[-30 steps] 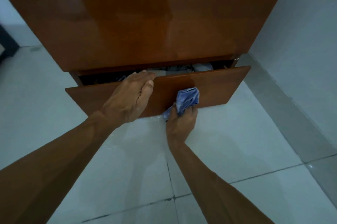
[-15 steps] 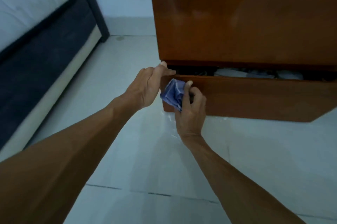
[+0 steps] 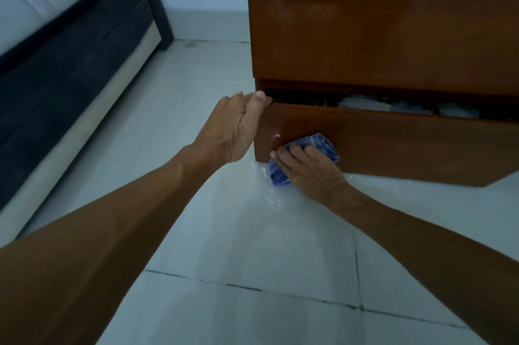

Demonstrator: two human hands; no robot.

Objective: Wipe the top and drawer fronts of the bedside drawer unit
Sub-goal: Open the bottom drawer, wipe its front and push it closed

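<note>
Glossy reddish-brown wooden bedside drawer unit (image 3: 379, 21), flat-faced and sharp-edged. At its foot, bottom drawer (image 3: 393, 145) pulled out a little; inside, pale items (image 3: 356, 103) among dark ones, too dim to name. Left hand (image 3: 233, 131) hooked on the drawer front's top left corner, fingers curled round the edge. Right hand (image 3: 306, 169) gripping a crumpled blue cloth (image 3: 323, 143) with pale stripes, pressing it to the front's lower left, just above smooth pale floor tiles (image 3: 252, 246) with dark grout. Leftward, bed (image 3: 70, 63): dark frame, white mattress.
</note>
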